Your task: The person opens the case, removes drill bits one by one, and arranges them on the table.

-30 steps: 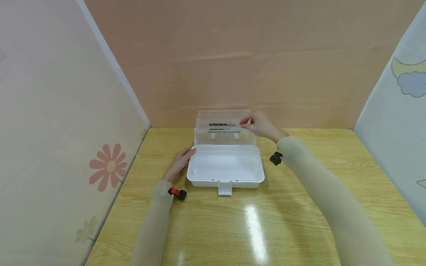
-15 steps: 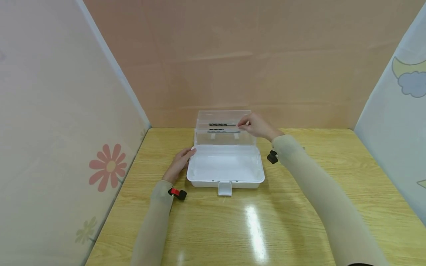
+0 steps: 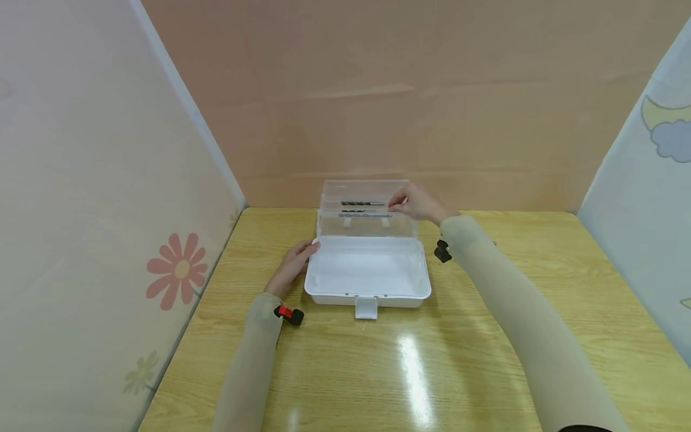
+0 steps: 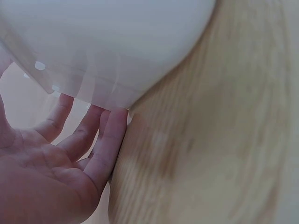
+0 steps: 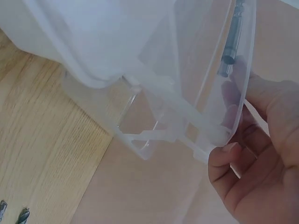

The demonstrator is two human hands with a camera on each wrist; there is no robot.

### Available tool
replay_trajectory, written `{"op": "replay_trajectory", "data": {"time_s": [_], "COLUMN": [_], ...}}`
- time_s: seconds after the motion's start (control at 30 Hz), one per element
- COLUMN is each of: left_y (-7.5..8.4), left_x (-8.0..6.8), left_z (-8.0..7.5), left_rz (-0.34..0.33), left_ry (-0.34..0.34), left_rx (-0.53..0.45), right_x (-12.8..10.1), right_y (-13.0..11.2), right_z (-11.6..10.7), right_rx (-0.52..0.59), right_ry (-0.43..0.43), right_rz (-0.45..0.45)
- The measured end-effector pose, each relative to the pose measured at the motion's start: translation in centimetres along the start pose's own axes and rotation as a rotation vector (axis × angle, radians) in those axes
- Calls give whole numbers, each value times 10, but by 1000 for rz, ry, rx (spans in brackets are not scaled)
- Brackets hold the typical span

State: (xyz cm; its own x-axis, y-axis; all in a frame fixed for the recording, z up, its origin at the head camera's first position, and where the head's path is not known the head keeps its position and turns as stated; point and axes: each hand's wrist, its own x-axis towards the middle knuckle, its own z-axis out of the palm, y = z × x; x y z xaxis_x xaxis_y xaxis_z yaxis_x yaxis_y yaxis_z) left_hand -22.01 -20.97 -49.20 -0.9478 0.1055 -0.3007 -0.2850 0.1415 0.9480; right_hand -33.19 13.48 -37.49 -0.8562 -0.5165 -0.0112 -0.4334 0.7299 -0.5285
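Observation:
A white plastic storage box (image 3: 367,302) stands open, its clear lid and trays (image 3: 367,227) raised at the back. My left hand (image 3: 291,264) holds its left rear corner, thumb on the rim and fingers against the side. Several drill bits lie lengthwise in the upper trays, a dark one (image 3: 361,203) among them. My right hand (image 3: 418,204) has thumb and fingers curled together at the trays' right end, beside the bits' shanks (image 5: 229,58). Two fingertips show through the clear wall; I cannot tell whether they pinch anything.
The box's front latch (image 3: 366,308) hangs down over the wooden table (image 3: 351,372). More drill bits (image 5: 23,215) lie on the table right of the box, mostly hidden behind the right sleeve in the head view. Fabric walls stand left, right and behind.
My right hand has shifted slightly left and down to the trays' right end, the forearm moving left with it. My left hand and the box stay put.

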Motion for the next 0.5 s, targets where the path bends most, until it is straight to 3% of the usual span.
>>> {"op": "replay_trajectory", "data": {"time_s": [0.5], "left_y": [-2], "left_x": [-2], "left_z": [2], "left_rz": [5], "left_ry": [13], "left_rx": [-7], "right_x": [2], "right_y": [3], "right_z": [0], "right_rx": [142], "right_ry": [-26], "right_rz": [36]}}
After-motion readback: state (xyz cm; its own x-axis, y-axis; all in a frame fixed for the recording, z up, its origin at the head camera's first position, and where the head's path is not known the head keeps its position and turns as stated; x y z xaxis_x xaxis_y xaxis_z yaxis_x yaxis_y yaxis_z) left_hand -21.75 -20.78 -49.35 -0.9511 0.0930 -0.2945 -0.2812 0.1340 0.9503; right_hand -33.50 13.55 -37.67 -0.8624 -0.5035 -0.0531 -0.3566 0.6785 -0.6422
